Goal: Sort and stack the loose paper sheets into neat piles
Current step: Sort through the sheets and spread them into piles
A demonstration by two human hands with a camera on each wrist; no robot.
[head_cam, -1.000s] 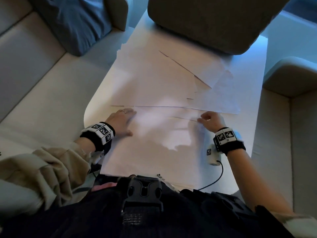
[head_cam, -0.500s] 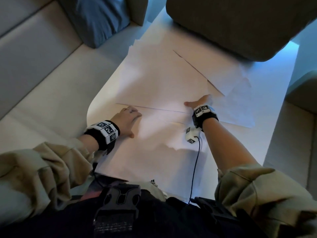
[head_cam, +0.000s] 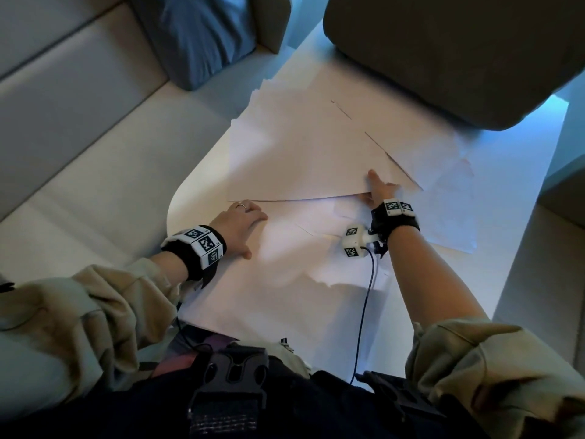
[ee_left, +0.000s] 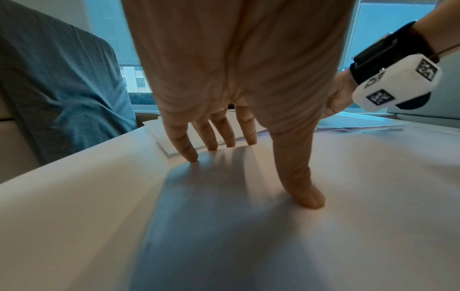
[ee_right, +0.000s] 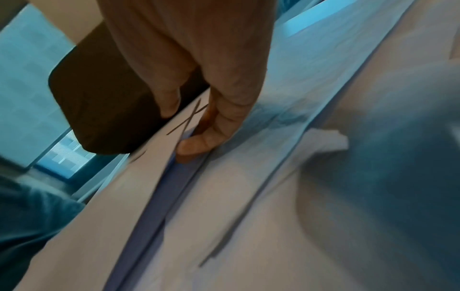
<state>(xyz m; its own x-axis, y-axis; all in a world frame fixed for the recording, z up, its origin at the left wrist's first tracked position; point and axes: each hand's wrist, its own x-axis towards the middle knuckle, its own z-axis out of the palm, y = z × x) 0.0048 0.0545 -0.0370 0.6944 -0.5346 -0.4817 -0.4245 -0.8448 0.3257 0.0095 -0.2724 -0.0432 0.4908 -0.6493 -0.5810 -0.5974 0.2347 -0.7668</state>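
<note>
Several loose white paper sheets overlap on a white table. My left hand lies flat on the nearest sheet; in the left wrist view its straight fingers and thumb press the paper. My right hand has reached forward to the near right edge of a large sheet. The thumb lies on top of it. In the right wrist view the curled fingers sit under that sheet's raised edge, pinching it. More sheets lie askew to the right.
A dark chair back overhangs the table's far end. A blue cushion rests on the pale sofa seat to the left. A cable runs from my right wrist camera across the near sheet.
My right hand has moved forward from the near sheet's edge to the large sheet and taken hold of its edge. The left hand has stayed pressing the near sheet.
</note>
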